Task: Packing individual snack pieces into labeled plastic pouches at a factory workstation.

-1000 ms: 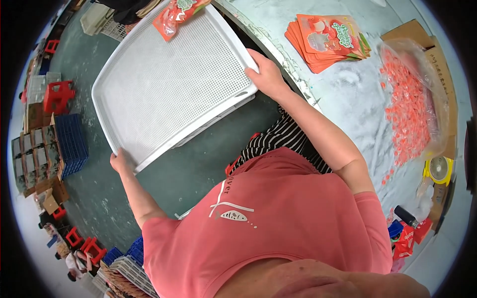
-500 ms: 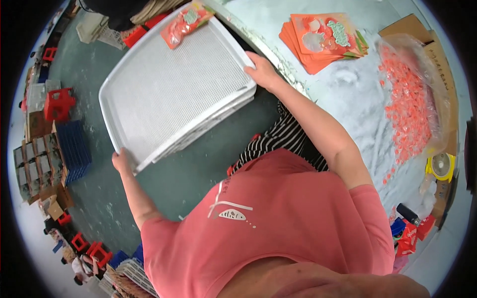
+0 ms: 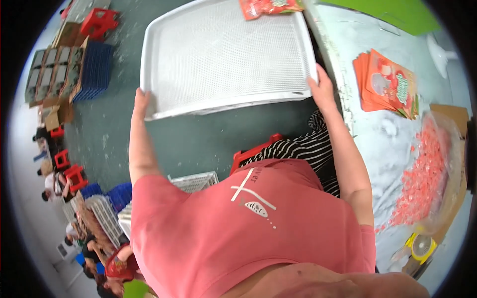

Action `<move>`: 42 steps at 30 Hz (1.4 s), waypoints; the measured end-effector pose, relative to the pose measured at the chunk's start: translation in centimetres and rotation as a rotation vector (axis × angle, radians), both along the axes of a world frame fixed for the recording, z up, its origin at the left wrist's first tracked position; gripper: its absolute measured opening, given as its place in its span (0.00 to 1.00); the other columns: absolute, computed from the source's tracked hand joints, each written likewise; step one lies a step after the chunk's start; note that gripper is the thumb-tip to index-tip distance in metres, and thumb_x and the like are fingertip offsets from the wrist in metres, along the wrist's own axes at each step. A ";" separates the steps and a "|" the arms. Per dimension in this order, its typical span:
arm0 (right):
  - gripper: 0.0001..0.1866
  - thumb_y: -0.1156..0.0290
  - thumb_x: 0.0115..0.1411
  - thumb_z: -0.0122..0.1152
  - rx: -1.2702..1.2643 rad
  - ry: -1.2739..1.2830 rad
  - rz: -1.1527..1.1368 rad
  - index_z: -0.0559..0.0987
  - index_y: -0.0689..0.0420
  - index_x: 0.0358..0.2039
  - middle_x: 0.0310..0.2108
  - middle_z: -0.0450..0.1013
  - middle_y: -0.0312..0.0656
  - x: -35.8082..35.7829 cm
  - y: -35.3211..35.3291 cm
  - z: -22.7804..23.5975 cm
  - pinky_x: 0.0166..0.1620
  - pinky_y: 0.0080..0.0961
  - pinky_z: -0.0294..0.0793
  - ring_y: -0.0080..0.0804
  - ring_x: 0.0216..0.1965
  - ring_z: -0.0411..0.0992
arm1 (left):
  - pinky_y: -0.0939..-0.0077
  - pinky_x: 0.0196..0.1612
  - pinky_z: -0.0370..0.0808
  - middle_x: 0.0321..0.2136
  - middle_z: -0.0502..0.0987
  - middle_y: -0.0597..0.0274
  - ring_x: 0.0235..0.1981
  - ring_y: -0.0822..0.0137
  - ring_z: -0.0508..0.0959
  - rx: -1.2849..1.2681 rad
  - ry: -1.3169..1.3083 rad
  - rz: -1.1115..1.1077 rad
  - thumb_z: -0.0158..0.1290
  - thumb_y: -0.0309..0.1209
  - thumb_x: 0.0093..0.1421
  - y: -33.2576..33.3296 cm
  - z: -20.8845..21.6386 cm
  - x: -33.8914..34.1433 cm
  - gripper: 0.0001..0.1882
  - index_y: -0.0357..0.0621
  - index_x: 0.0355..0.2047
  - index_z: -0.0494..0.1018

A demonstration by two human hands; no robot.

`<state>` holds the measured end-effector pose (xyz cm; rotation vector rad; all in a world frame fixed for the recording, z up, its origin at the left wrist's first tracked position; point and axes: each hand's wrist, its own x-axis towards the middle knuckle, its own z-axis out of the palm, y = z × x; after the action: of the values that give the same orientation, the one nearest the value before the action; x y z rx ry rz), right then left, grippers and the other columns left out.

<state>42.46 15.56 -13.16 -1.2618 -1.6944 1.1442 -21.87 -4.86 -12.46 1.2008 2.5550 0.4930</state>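
- Location: the white tray [image 3: 226, 59] is in front of me, above the floor [image 3: 198, 136], just beside the left edge of the worktop [image 3: 343, 32]. Whether it touches that edge, I cannot tell.
- Hands: my left hand [image 3: 142, 103] pinches the rim at the near left corner; my right hand [image 3: 323, 90] pinches the right rim near its front corner. The fingers beneath are hidden.
- Weight: I judge the tray light, though wide enough to tip if one side drops. Whether others lie under it, I cannot tell.
- Stiffness: the rim looks like rigid plastic; the perforated base may flex slightly.
- Slip: the smooth rim may slide under a loose pinch. The glossy orange packet [image 3: 271, 7] at the far edge may slide if I tilt the tray.
- Hold points: grip opposite side rims, not the base.
- Change from the earlier view: the tray appears higher, further right and squarer to me. The pouches [image 3: 390, 84] appear lower and further right; a green sheet [image 3: 392, 14] now shows beyond them. My head has probably turned.
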 end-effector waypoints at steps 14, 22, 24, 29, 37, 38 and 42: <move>0.23 0.78 0.59 0.58 0.222 -0.319 0.122 0.71 0.58 0.56 0.54 0.68 0.50 6.3 -14.4 7.2 0.54 0.35 0.71 0.51 0.55 0.68 | 0.53 0.54 0.73 0.59 0.65 0.47 0.59 0.46 0.67 0.409 0.276 -0.616 0.56 0.28 0.54 30.6 1.6 30.7 0.35 0.51 0.63 0.60; 0.18 0.83 0.62 0.53 -0.129 -0.172 -0.072 0.73 0.60 0.54 0.44 0.74 0.48 11.3 -20.4 7.6 0.46 0.27 0.75 0.39 0.43 0.76 | 0.53 0.59 0.68 0.62 0.62 0.56 0.63 0.46 0.61 0.192 0.424 -0.419 0.55 0.35 0.56 39.9 -1.2 36.3 0.38 0.60 0.66 0.54; 0.18 0.83 0.63 0.53 -0.131 -0.149 -0.090 0.73 0.61 0.54 0.42 0.74 0.47 12.3 -21.1 7.1 0.44 0.25 0.75 0.35 0.42 0.76 | 0.54 0.56 0.70 0.58 0.67 0.56 0.59 0.47 0.66 0.334 0.431 -0.436 0.54 0.32 0.56 39.0 -0.9 37.2 0.35 0.60 0.65 0.57; 0.17 0.79 0.63 0.54 -0.227 -0.043 -0.088 0.74 0.58 0.53 0.39 0.75 0.46 12.6 -21.6 5.9 0.42 0.27 0.75 0.39 0.39 0.76 | 0.56 0.50 0.72 0.51 0.73 0.51 0.50 0.48 0.74 0.527 -0.099 -0.147 0.53 0.29 0.56 38.4 3.2 40.0 0.31 0.51 0.62 0.61; 0.16 0.80 0.62 0.57 -0.252 0.011 0.051 0.76 0.60 0.51 0.41 0.76 0.45 13.0 -19.9 10.0 0.44 0.25 0.75 0.33 0.42 0.77 | 0.50 0.67 0.52 0.64 0.59 0.40 0.65 0.42 0.57 0.896 -0.002 -0.741 0.63 0.36 0.48 41.8 -0.2 44.0 0.48 0.35 0.66 0.52; 0.15 0.79 0.62 0.57 -0.261 0.057 0.041 0.77 0.59 0.50 0.40 0.76 0.45 13.2 -20.0 10.9 0.45 0.26 0.75 0.32 0.43 0.77 | 0.49 0.67 0.52 0.64 0.58 0.41 0.65 0.44 0.57 0.956 -0.035 -0.853 0.63 0.36 0.48 41.5 0.5 44.3 0.49 0.36 0.67 0.51; 0.12 0.80 0.62 0.55 -0.015 -0.086 -0.156 0.79 0.60 0.46 0.38 0.77 0.44 16.9 -16.7 11.7 0.45 0.26 0.75 0.31 0.42 0.76 | 0.66 0.65 0.60 0.63 0.60 0.49 0.63 0.59 0.63 0.877 -0.455 -0.923 0.59 0.19 0.53 39.9 0.5 41.7 0.43 0.35 0.67 0.51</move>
<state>59.39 -1.16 -1.42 -1.4441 -1.6198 1.0255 19.78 35.02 -11.94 2.0178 1.1579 1.4553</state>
